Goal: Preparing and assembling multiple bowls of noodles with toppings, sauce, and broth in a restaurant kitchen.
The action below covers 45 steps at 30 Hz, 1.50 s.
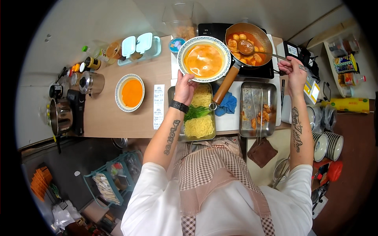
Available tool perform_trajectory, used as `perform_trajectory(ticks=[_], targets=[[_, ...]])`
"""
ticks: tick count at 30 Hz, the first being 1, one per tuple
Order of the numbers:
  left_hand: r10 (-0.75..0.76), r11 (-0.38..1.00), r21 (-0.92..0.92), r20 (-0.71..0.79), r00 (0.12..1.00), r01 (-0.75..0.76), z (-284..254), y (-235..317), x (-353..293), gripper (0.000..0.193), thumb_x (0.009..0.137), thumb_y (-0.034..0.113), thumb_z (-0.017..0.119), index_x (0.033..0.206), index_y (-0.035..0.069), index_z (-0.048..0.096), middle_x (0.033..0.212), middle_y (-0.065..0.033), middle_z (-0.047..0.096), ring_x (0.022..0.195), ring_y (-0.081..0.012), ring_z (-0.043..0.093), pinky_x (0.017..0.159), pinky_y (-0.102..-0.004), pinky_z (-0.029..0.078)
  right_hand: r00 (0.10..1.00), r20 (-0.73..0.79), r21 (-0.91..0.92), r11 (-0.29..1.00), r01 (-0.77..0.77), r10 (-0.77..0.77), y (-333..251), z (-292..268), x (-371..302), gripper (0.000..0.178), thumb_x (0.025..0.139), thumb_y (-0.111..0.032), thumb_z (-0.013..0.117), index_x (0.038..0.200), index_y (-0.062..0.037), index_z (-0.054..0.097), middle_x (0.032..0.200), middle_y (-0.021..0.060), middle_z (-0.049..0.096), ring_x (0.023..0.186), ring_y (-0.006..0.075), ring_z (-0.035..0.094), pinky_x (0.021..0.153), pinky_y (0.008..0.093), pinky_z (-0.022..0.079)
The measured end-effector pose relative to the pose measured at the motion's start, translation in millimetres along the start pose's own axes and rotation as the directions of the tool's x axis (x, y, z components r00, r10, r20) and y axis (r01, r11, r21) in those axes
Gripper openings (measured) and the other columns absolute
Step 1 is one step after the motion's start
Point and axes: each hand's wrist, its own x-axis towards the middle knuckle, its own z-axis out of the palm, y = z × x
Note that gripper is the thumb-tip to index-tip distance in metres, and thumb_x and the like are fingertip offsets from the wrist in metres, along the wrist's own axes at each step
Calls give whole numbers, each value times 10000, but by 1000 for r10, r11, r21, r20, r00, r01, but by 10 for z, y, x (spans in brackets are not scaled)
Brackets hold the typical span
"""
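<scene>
My left hand [185, 87] grips the near rim of a patterned bowl [204, 59] of orange soup, raised beside the pot. In my right hand [295, 72] is the handle of a ladle [247, 47]. Its bowl-shaped end rests in the red broth of a wooden-handled pot [262, 33], among round balls and chunks. The pot stands on a black cooktop [258, 73], its handle slanting toward me. Below my left hand lies a metal tray [214, 128] with yellow noodles [199, 126] and green leaves [197, 112].
A second bowl of orange soup [132, 93] stands on the left, beside a paper receipt [158, 106]. A blue cloth [227, 104] lies between the noodle tray and another metal tray [244, 92] holding tongs and fried pieces. Jars, a steel canister [93, 82] and stacked bowls [334, 145] line the sides.
</scene>
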Motion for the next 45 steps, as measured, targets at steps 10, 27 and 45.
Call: perform_trajectory(ticks=[10,27,45], targets=[[15,1000,-4,-11,1000,-16,0,53,-18,524,911,99,547,1394,210,375,1250,-17,559,1020,-148,580,843,-327,448,980,190,38,998,56,-63,-416,337,-326,292,1049,-167,448,1138,83,570,911,203,706,840,275,717,794,343,587],[94,996,7,-54,994,-93,-310,84,-145,409,918,113,548,1322,98,485,1278,-69,603,1110,-199,595,988,-380,459,944,194,74,963,258,-268,312,127,-490,304,1038,-129,478,1211,89,601,1007,190,712,919,268,704,869,368,564],[202,973,-52,-294,934,-227,-1024,589,-1491,576,913,73,524,1464,137,369,1444,-78,491,1285,-256,517,1069,-441,439,972,228,-950,231,208,61,955,-353,-1718,335,835,-250,738,977,6,575,858,142,644,727,333,619,690,439,509]])
